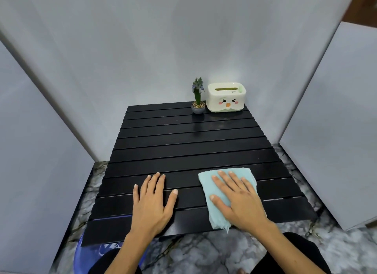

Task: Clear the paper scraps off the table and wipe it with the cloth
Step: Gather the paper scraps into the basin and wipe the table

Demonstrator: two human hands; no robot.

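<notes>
Since no paper scraps show on the slats, step in hand: wiping, judged from the scene.
Right hand point(236, 200): flat, fingers point(225, 178) spread wide, palm pressing the light blue terry cloth point(212, 194); pressing, not pinching.
Left hand point(152, 200): flat and empty, fingers splayed on the black slatted worktop point(183, 143), well apart from the cloth; likely steadying.
Cloth place: under right palm, near edge, one corner hanging off the front.
Doing it well: keep palm flat, stroke along the slats so the cloth doesn't snag in the gaps; pull the hanging corner back on.
Unwiped, probably: everything beyond the fingertips, far half.
Obstacles: small potted cactus in grey pot point(198, 102) and cream tissue box with a cartoon face point(226, 98), far ahead of right fingers, just beside each other; wipe around or lift.
Below: blue plastic basin point(81, 253) under near-left edge, maybe for scraps; contents unclear.
</notes>
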